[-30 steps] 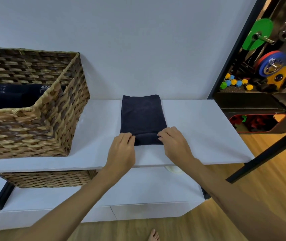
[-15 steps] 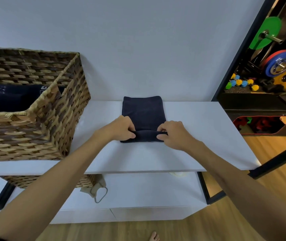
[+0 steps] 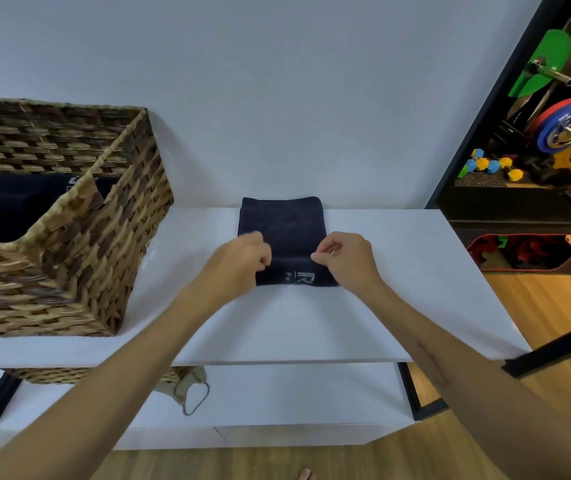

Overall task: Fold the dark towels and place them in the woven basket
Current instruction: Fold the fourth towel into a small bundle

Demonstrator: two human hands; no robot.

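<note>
Both hands are pinching the towel (image 3: 282, 226)'s near flap, left hand (image 3: 239, 261) and right hand (image 3: 344, 259) curled tight at its corners, towel lying long-axis away from them, right of the basket (image 3: 104, 237).

You get bright, even light on the white shelf (image 3: 363, 306), with a soft shadow along the woven basket (image 3: 97, 258) beside it. Motion blurs your left hand (image 3: 239, 261) slightly. Wide-angle distortion bends the shelf's near edge and the black frame to its right.
</note>
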